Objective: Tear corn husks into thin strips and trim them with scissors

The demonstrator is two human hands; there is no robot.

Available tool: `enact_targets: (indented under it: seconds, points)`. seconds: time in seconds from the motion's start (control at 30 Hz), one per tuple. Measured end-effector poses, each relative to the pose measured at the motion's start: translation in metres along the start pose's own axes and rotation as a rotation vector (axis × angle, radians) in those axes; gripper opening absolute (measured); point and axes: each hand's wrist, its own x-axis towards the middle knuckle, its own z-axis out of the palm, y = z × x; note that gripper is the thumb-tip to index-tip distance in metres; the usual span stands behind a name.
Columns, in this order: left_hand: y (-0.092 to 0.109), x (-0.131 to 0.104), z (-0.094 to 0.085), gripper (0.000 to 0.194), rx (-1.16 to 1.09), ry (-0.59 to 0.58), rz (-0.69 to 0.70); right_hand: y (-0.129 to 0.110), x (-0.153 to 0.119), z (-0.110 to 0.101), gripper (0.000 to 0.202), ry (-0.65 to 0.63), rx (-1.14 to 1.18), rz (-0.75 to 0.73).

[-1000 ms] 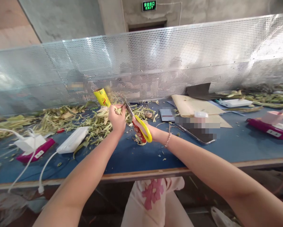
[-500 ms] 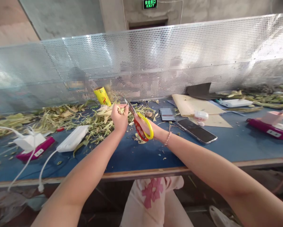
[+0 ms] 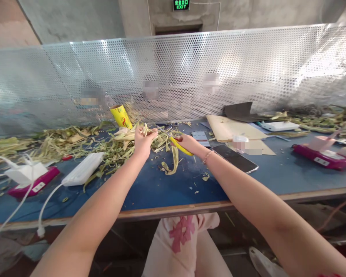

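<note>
My left hand (image 3: 143,141) is closed on a bunch of dried, pale green plant stalks (image 3: 144,130), partly hidden by my fingers. My right hand (image 3: 192,145) grips a pair of scissors (image 3: 181,146) with yellow and red handles. The blades point left toward the stalks, and I cannot tell whether they touch them. Under the scissors a long dried strip of leaf (image 3: 175,158) curls down to the tabletop. A heap of similar dried plant matter (image 3: 115,150) lies left of and behind my left hand.
A yellow tube (image 3: 121,116) stands tilted by the perforated metal screen (image 3: 184,77). To the left are a white power bank (image 3: 83,169) and a purple power strip (image 3: 50,181). Right of my hand lie a phone (image 3: 239,159), brown paper (image 3: 227,129) and another purple strip (image 3: 320,156).
My right hand has drawn a little away from the left, and the scissors have turned edge-on. A long leaf strip now shows below them. The view has shifted slightly.
</note>
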Motion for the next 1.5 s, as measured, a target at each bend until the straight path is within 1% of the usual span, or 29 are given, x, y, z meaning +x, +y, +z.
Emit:
enact_targets:
  seconds: [0.1, 0.2, 0.3, 0.4, 0.47, 0.63, 0.73, 0.8, 0.93, 1.03, 1.1, 1.27, 1.4, 1.5]
  points:
    - [0.001, 0.002, -0.001, 0.032, -0.115, -0.099, -0.111, 0.003, -0.001, 0.002, 0.027, 0.014, -0.165, -0.070]
    - [0.003, 0.002, -0.004, 0.020, -0.159, -0.170, -0.200, 0.003, -0.004, 0.007, 0.027, 0.018, -0.204, -0.093]
    - [0.003, 0.005, -0.008, 0.013, -0.126, -0.194, -0.247, 0.003, -0.004, 0.007, 0.033, 0.031, -0.201, -0.063]
    - [-0.001, 0.014, -0.016, 0.012, -0.078, -0.169, -0.185, 0.003, -0.004, 0.003, 0.037, 0.041, -0.207, -0.072]
    - [-0.003, 0.022, -0.024, 0.011, -0.021, -0.144, -0.122, 0.004, -0.005, 0.000, 0.039, 0.016, -0.225, -0.098]
    - [-0.009, 0.044, -0.049, 0.016, 0.259, -0.085, -0.043, 0.004, -0.009, -0.004, 0.041, -0.096, -0.223, -0.155]
    - [-0.012, 0.052, -0.058, 0.015, 0.395, -0.007, 0.012, 0.004, -0.011, -0.004, 0.043, -0.114, -0.247, -0.191]
    - [-0.014, 0.054, -0.061, 0.016, 0.454, -0.006, 0.022, 0.003, -0.012, -0.003, 0.043, -0.103, -0.279, -0.213]
    - [-0.015, 0.052, -0.060, 0.015, 0.508, -0.080, 0.023, 0.001, -0.015, -0.002, 0.044, -0.074, -0.368, -0.251]
    - [-0.013, 0.047, -0.056, 0.014, 0.560, -0.151, 0.010, -0.001, -0.017, -0.004, 0.044, -0.078, -0.399, -0.252]
    - [-0.011, 0.044, -0.052, 0.013, 0.567, -0.172, -0.017, -0.002, -0.018, -0.005, 0.043, -0.085, -0.403, -0.254]
    - [-0.009, 0.038, -0.047, 0.011, 0.524, -0.155, -0.079, -0.003, -0.019, -0.007, 0.041, -0.090, -0.429, -0.252]
    - [-0.013, 0.039, -0.049, 0.012, 0.550, -0.147, -0.082, -0.004, -0.020, -0.007, 0.041, -0.090, -0.436, -0.253]
    - [-0.016, 0.041, -0.052, 0.014, 0.524, -0.143, -0.075, -0.005, -0.020, -0.008, 0.040, -0.092, -0.442, -0.250]
